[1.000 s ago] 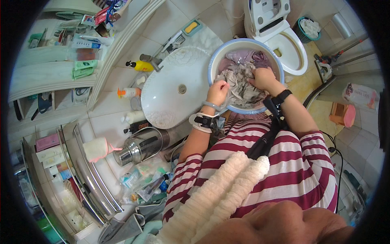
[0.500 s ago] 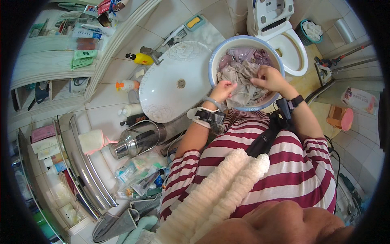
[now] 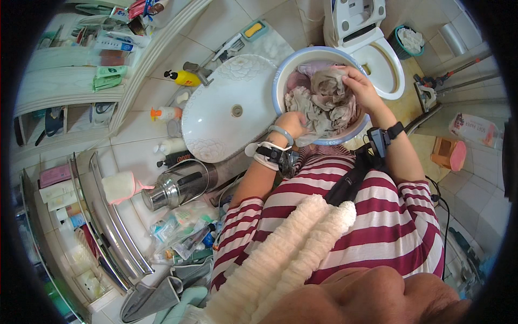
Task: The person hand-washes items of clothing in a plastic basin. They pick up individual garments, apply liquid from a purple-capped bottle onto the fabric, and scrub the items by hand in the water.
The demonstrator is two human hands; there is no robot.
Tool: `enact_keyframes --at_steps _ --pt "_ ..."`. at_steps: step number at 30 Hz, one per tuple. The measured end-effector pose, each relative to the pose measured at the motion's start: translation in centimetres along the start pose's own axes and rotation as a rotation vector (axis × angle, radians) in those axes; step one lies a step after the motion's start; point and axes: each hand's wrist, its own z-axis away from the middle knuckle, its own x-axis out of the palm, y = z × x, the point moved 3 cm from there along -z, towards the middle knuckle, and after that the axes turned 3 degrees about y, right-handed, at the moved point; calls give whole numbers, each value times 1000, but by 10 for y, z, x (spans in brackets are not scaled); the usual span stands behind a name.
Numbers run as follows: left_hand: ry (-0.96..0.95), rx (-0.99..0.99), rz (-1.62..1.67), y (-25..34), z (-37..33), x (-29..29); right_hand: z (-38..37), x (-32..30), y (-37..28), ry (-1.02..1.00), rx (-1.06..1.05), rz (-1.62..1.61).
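The right hand (image 3: 362, 90) now pinches the grey cloth (image 3: 327, 89) in the basin (image 3: 279, 81) farther from the body than half a second ago, bunching it up there, while the left hand (image 3: 293, 125) curls near the close rim, its grip unclear.

Lettering: blue-rimmed basin (image 3: 276, 86), on rim | white-and-pink plastic pack (image 3: 475, 131), on wrapper | black bottle (image 3: 177, 159), on side

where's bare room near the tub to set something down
The sink bowl, between the yellow bottle and blue-rimmed tub, is bare around its drain; so is a small counter patch between sponge tray and tub. Crowded: the tub, where left hand and right hand are at grey cloth.
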Motion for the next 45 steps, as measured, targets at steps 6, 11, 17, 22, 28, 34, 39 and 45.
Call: enact_keyframes --at_steps 6,11,17,22,28,34,39,45 --pt "11 289 377 -17 -15 3 8 9 -38 -166 109 -846" --pt "-93 -7 1886 28 -22 -19 13 27 -31 -329 -74 -360" --pt "176 -154 1688 22 -39 -18 15 37 -6 -419 -135 234" --pt "194 236 1574 54 -25 -58 6 40 -9 65 -218 298" --pt "167 370 1667 90 -4 -109 -1 41 -32 -173 189 -100" --pt "60 595 1683 87 3 -126 -7 23 -69 76 -14 -429" --pt "13 527 1881 93 2 -130 -10 2 -48 -175 74 -607" --pt "68 429 1906 81 -13 -120 -3 23 -49 -174 101 -299"
